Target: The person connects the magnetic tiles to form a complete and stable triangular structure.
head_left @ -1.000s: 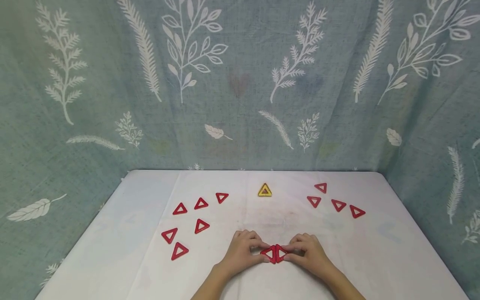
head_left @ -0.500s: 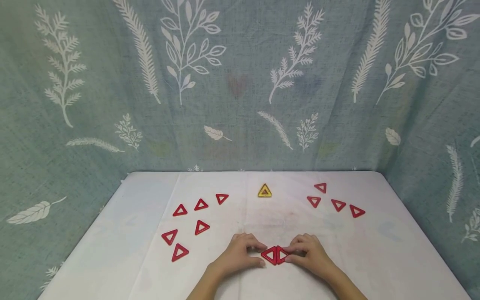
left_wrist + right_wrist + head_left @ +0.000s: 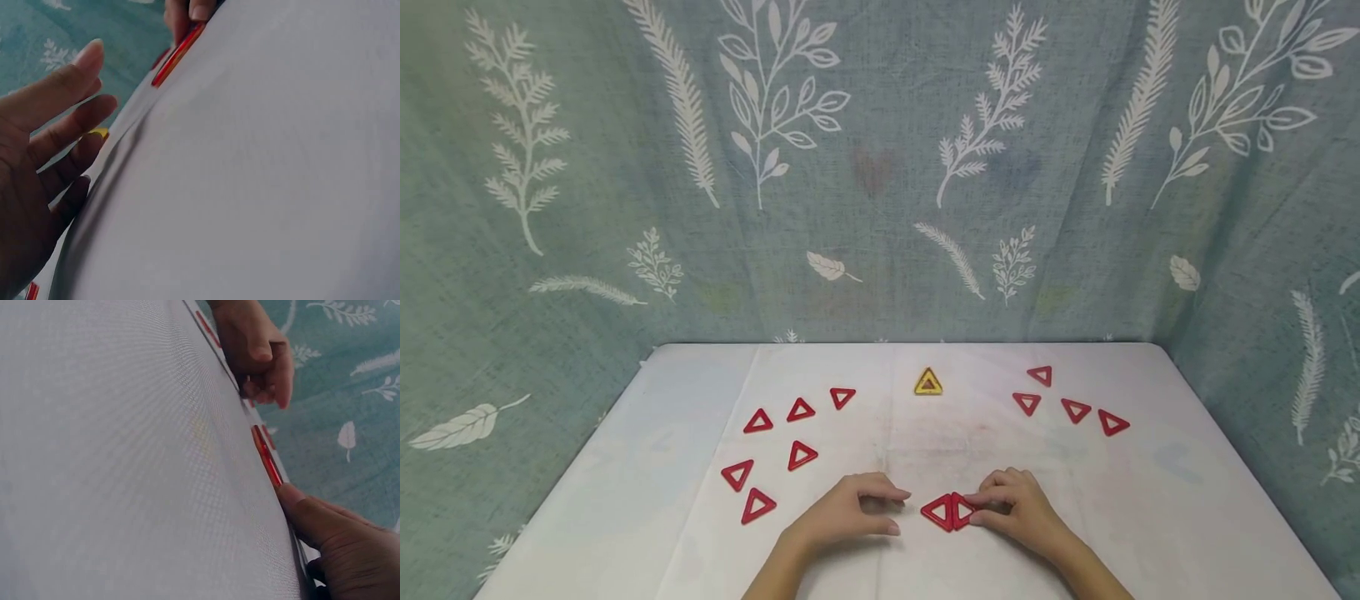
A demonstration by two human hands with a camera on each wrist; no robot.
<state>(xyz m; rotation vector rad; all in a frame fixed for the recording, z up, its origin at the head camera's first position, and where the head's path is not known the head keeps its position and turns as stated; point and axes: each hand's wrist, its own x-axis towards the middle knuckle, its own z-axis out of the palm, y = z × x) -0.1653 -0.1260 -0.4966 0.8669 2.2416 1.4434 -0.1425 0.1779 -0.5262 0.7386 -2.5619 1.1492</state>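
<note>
Two red triangular frame tiles lie flat at the front middle of the table, edge to edge. The left tile (image 3: 932, 511) points left and nothing touches it but its neighbour. My right hand (image 3: 1018, 510) pinches the right tile (image 3: 956, 523) between thumb and fingers, covering its right corner. Left of the pair, my left hand (image 3: 847, 510) hovers with fingers spread apart from the thumb, holding nothing. The right wrist view shows the red tile (image 3: 269, 459) edge-on at the right thumb.
Several red triangles (image 3: 802, 455) are scattered on the left of the white table (image 3: 1037, 567). More red triangles (image 3: 1076, 410) lie at the back right. A yellow triangle (image 3: 928, 382) sits at the back middle. A leaf-patterned curtain (image 3: 880, 275) stands behind.
My left hand has let go of the left red tile and moved away to the left. The right hand stays on the right tile, and the pair lies where it was.
</note>
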